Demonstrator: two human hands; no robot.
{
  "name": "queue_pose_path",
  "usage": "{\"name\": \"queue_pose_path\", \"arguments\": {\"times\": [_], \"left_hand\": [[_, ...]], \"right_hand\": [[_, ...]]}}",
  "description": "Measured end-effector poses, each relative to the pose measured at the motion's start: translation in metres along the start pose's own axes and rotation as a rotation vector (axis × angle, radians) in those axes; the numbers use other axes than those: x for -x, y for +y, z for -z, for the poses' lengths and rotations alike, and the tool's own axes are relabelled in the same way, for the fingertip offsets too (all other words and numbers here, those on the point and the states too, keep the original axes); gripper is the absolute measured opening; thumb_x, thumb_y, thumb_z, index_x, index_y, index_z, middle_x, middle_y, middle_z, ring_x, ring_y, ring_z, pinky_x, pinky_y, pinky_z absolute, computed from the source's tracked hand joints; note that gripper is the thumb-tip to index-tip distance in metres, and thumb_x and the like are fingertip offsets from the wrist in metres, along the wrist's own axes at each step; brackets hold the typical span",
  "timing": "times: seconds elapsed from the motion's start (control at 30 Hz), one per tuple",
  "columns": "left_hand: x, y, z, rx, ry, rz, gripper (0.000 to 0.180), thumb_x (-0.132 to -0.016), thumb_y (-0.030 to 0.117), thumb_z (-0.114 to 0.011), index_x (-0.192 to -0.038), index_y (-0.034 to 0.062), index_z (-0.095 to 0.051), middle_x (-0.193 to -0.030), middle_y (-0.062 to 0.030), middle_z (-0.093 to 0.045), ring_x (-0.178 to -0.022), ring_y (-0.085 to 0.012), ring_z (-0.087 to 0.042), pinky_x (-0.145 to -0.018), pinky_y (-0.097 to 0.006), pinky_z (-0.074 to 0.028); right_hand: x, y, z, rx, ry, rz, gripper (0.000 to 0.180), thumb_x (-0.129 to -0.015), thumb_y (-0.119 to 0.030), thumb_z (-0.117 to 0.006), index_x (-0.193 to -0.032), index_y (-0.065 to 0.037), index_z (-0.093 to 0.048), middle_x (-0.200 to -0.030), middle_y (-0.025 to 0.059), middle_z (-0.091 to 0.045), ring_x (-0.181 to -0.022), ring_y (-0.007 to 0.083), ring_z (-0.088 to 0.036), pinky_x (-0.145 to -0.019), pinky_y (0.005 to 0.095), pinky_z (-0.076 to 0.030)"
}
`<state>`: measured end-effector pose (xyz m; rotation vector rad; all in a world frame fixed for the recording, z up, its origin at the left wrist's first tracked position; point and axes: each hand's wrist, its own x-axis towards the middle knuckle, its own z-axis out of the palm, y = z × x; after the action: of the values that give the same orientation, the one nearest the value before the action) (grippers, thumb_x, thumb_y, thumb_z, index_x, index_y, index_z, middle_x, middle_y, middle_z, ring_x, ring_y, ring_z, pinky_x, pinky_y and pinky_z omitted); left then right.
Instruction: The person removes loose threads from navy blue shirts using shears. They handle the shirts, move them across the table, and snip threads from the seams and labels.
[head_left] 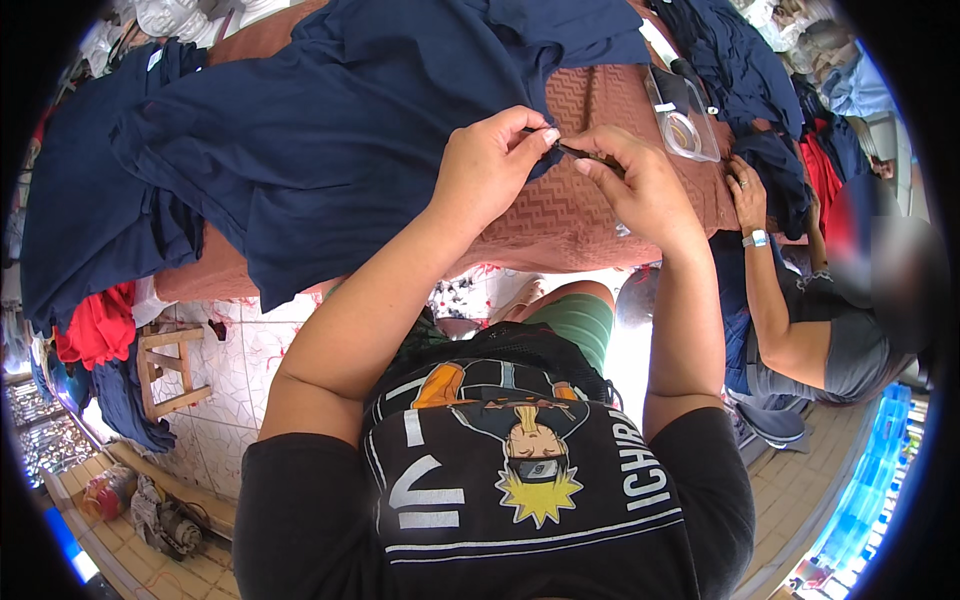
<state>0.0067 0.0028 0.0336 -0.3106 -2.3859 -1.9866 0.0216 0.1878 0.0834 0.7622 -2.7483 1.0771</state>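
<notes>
A large navy-blue cloth garment [340,140] is spread over the table in front of me, with folds running across it and one corner hanging off the near edge. My left hand [490,168] pinches the garment's right edge between thumb and fingers. Close beside it, my right hand [642,185] grips a slim black tool [590,156] whose tip points left and meets the cloth at my left fingertips. The tool is too small and covered to tell its exact kind.
A brown patterned cover [560,225] lies on the table. A clear plastic box [687,125] with a tape roll sits on the right. Beyond it, another person's hand [747,195] rests on dark cloth. A wooden stool [172,368] and red cloth [98,328] are at lower left.
</notes>
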Motion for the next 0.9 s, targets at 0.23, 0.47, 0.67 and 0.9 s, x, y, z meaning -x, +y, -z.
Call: {"name": "queue_pose_path", "arguments": {"times": [0.23, 0.47, 0.67, 0.9], "left_hand": [[0.001, -0.003, -0.002, -0.020, 0.007, 0.002, 0.019, -0.092, 0.017, -0.065, -0.101, 0.0004, -0.066, -0.085, -0.0028, -0.071, -0.079, -0.0061, -0.063, -0.074, -0.021, -0.050], [-0.002, -0.007, -0.002, 0.078, -0.002, -0.002, 0.019, -0.094, 0.019, -0.063, -0.100, 0.0018, -0.065, -0.092, -0.0032, -0.071, -0.082, -0.0091, -0.065, -0.072, -0.022, -0.049], [-0.003, -0.001, 0.000, 0.177, -0.004, 0.106, 0.021, -0.095, 0.025, -0.060, -0.102, 0.0052, -0.064, -0.101, -0.0019, -0.070, -0.085, -0.0092, -0.065, -0.070, -0.021, -0.047], [-0.002, 0.004, 0.002, 0.126, -0.038, 0.122, 0.019, -0.094, 0.021, -0.061, -0.100, 0.0033, -0.066, -0.100, -0.0022, -0.070, -0.086, -0.0078, -0.063, -0.073, -0.021, -0.047]], "right_hand": [[0.000, 0.000, -0.002, 0.054, 0.009, 0.006, 0.020, -0.083, -0.009, -0.064, -0.102, -0.003, -0.064, -0.094, 0.0176, -0.065, -0.086, 0.0365, -0.063, -0.073, 0.0398, -0.049], [0.003, 0.001, -0.002, 0.102, 0.046, 0.002, 0.019, -0.083, -0.009, -0.064, -0.101, -0.004, -0.063, -0.094, 0.0161, -0.065, -0.085, 0.0374, -0.063, -0.072, 0.0406, -0.049], [0.010, -0.010, -0.006, 0.143, 0.088, -0.047, 0.020, -0.082, -0.013, -0.066, -0.101, -0.007, -0.063, -0.094, 0.0134, -0.064, -0.082, 0.0346, -0.064, -0.070, 0.0418, -0.050], [0.010, -0.009, -0.019, 0.277, 0.153, -0.013, 0.018, -0.082, -0.014, -0.067, -0.098, -0.008, -0.063, -0.095, 0.0112, -0.066, -0.082, 0.0336, -0.065, -0.069, 0.0429, -0.051]]}}
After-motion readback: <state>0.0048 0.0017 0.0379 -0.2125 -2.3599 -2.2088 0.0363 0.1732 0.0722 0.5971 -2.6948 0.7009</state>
